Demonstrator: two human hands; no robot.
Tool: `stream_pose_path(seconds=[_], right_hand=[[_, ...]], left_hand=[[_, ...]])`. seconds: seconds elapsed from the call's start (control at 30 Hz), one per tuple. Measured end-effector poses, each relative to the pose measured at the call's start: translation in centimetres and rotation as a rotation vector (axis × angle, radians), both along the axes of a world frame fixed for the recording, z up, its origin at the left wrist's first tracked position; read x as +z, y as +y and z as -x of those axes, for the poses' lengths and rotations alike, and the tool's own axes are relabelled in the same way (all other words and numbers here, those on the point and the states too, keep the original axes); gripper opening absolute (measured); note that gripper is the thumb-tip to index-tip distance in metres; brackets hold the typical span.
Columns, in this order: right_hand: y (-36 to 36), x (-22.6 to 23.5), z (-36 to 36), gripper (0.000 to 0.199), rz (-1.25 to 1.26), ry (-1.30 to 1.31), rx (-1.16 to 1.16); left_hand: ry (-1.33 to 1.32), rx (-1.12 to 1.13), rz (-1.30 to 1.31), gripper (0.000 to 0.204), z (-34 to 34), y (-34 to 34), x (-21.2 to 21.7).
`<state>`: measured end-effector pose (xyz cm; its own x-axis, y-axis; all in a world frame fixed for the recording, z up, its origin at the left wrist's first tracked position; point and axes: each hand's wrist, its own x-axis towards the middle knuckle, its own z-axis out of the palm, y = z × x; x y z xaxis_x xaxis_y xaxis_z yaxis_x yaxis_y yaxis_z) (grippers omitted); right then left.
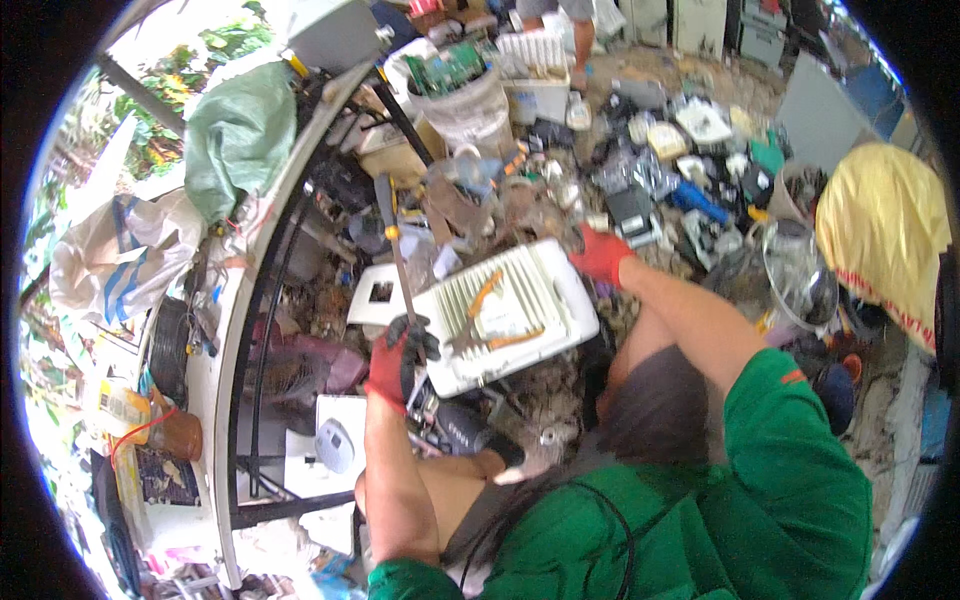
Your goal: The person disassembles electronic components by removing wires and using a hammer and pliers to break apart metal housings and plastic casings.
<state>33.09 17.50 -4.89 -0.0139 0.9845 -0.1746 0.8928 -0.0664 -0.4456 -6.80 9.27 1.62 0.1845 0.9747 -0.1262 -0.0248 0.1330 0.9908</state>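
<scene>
My left hand (393,362), in a red and dark grey glove, is closed around the metal shaft of a long screwdriver (386,207). Its dark handle with a yellow band points up and away from me. In front of me lies a white ribbed plastic panel (568,300), tilted, with raised edges. Pliers with orange handles (486,294) rest open on its ribs. At the panel's far right corner, my right hand (602,257) in a red glove grips the edge; some of its fingertips are hard to make out.
A white-edged table (262,232) with black legs runs along my left. Piled scrap, including a dark flat box (632,213), covers ground ahead. Farther off stands a white sack (465,115) holding green circuit boards (447,70). A yellow sack (880,225) is at right. Another person's leg (583,42) shows far ahead.
</scene>
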Motion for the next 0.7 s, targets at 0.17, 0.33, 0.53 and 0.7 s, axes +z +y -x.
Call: stream_pose_path(seconds=[0.17,0.33,0.53,0.7], right_hand=[[1.9,0.7,1.2,0.084,0.09,-0.142,0.114],[1.8,-2.8,-2.3,0.081,-0.036,-0.236,0.08],[-2.8,6.6,6.3,0.077,-0.791,-0.023,0.324],[-7.1,13.0,9.9,0.059,-0.756,-0.292,0.836]], left_hand=[[-0.091,0.056,-0.024,0.021,0.4,-1.6,2.1],[-0.139,-0.022,0.063,0.021,-1.9,-1.8,2.2],[-0.058,-0.041,0.218,0.024,-1.1,-4.0,2.7],[1.028,-0.66,-0.877,0.039,1.2,-3.9,1.4]])
